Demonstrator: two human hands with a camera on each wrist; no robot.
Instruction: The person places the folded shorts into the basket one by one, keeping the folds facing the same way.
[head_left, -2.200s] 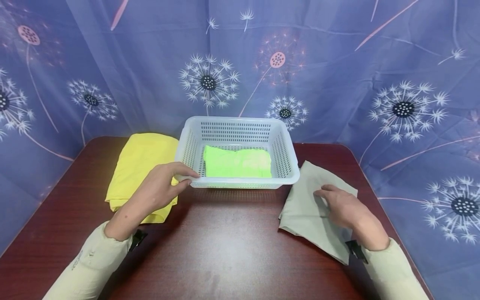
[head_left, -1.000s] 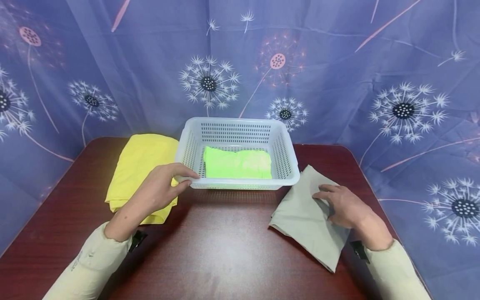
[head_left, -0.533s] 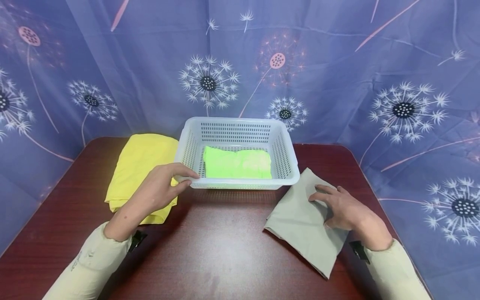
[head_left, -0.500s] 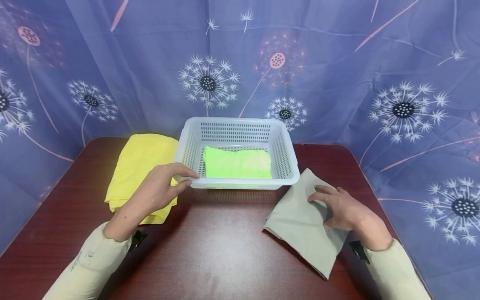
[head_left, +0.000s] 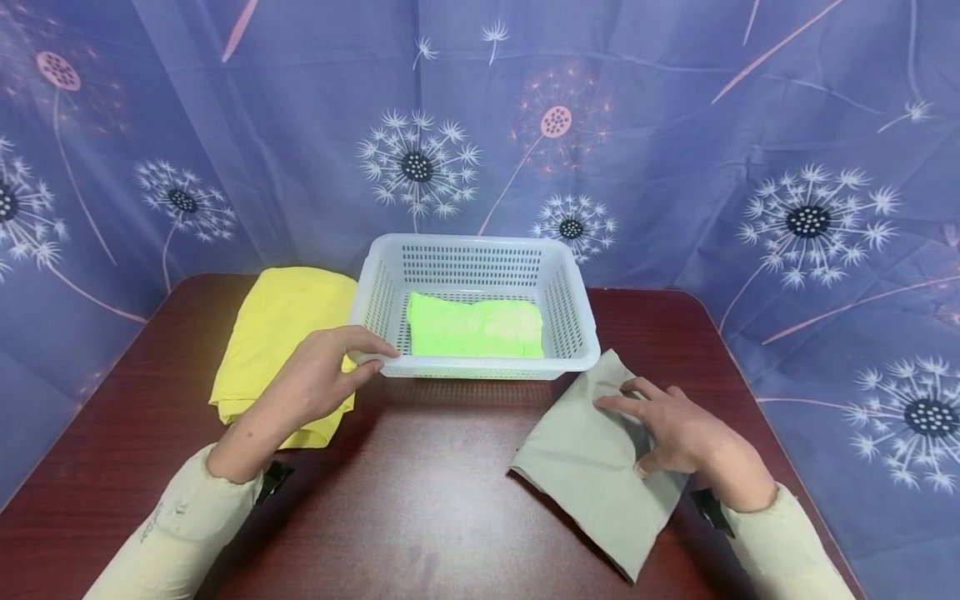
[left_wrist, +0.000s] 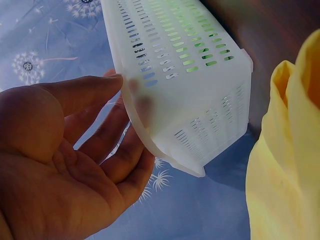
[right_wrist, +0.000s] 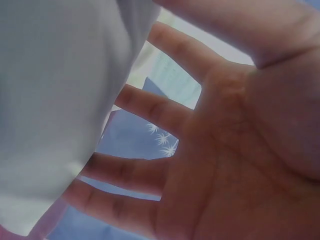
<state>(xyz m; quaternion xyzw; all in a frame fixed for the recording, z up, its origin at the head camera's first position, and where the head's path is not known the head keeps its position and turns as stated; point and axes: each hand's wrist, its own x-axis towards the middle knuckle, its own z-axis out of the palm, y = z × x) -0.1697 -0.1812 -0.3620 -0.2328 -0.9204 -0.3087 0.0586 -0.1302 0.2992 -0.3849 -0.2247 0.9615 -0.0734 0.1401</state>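
Observation:
A white perforated plastic basket point(head_left: 472, 364) stands at the back centre with a folded bright green cloth point(head_left: 474, 327) inside. My left hand point(head_left: 318, 379) pinches its front left corner, thumb outside and fingers over the rim, as the left wrist view shows on the basket wall point(left_wrist: 175, 100). A folded grey cloth point(head_left: 592, 467) lies at the right, one corner close to the basket. My right hand point(head_left: 678, 433) rests on the grey cloth with spread fingers; in the right wrist view the cloth point(right_wrist: 55, 100) hides its fingertips.
A folded yellow cloth point(head_left: 285, 333) lies left of the basket, partly behind the left forearm. The dark red-brown table point(head_left: 420, 500) carries everything. A blue curtain point(head_left: 480, 108) with dandelion prints hangs behind and at both sides.
The grey cloth has slid left and towards the front edge, turning a little, with my right hand moving left on it and its fingers more spread. My left hand and the basket stay put.

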